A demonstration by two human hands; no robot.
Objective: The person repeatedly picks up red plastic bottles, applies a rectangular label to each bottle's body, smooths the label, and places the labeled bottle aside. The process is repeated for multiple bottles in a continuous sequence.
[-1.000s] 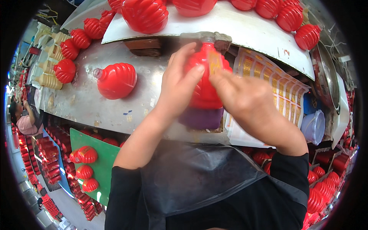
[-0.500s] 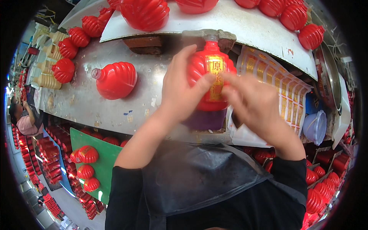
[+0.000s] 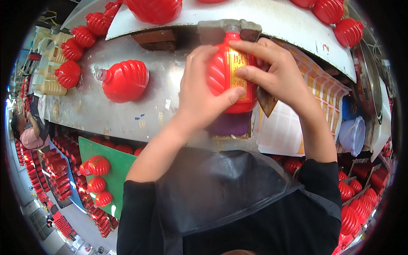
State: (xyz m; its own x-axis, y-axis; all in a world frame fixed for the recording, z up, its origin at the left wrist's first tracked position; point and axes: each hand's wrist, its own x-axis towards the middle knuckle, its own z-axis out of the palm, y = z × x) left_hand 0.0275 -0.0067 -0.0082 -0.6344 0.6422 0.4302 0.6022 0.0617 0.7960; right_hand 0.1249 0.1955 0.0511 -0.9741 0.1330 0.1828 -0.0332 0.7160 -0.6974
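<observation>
A red ribbed bottle with a clear neck lies on its back on a purple pad, its neck against a grey block. Down its front runs a gold label with red lettering. My left hand grips the bottle's left side, thumb by the label's lower end. Across the label, my right hand rests its index finger near the top and its thumb at mid-height. A brown pointed blade-like piece sticks out beneath my right hand, seemingly tucked in its curled fingers; its other end is hidden.
Another red bottle lies on the metal table to the left. Sheets of gold labels lie at the right, before a pale blue bucket. A white shelf with red bottles spans the back. A green board stands front left.
My right index finger has moved up to the label's top, and my right hand uncovers more of the label and the brown piece. My left thumb has shifted down. The whole view has shifted slightly.
</observation>
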